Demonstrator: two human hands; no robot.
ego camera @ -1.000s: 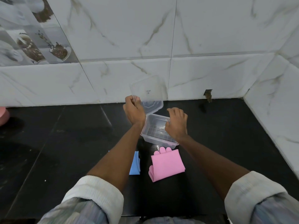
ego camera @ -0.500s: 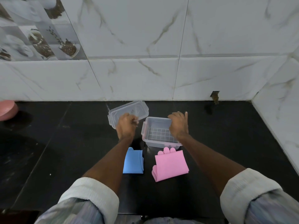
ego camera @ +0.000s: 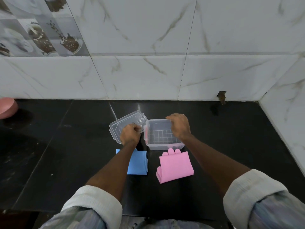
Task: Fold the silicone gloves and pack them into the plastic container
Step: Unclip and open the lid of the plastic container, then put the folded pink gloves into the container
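A clear plastic container (ego camera: 162, 142) stands open on the black counter, nothing inside it. My right hand (ego camera: 179, 126) grips its far right rim. Its clear lid (ego camera: 123, 121) lies flat just left of it, and my left hand (ego camera: 130, 135) pinches the lid's near edge. In front of the container lie two folded silicone gloves: a pink glove (ego camera: 175, 166) below the container and a blue glove (ego camera: 138, 163) to its left, partly hidden by my left forearm.
A white marble-tiled wall runs along the back and the right side of the black counter (ego camera: 66, 154). A pink bowl (ego camera: 7, 107) sits at the far left edge. A small dark notch (ego camera: 221, 96) shows at the wall's base, back right.
My left hand lifted the lid off the container, swung it left and laid it flat on the counter. My right hand stayed on the container rim.
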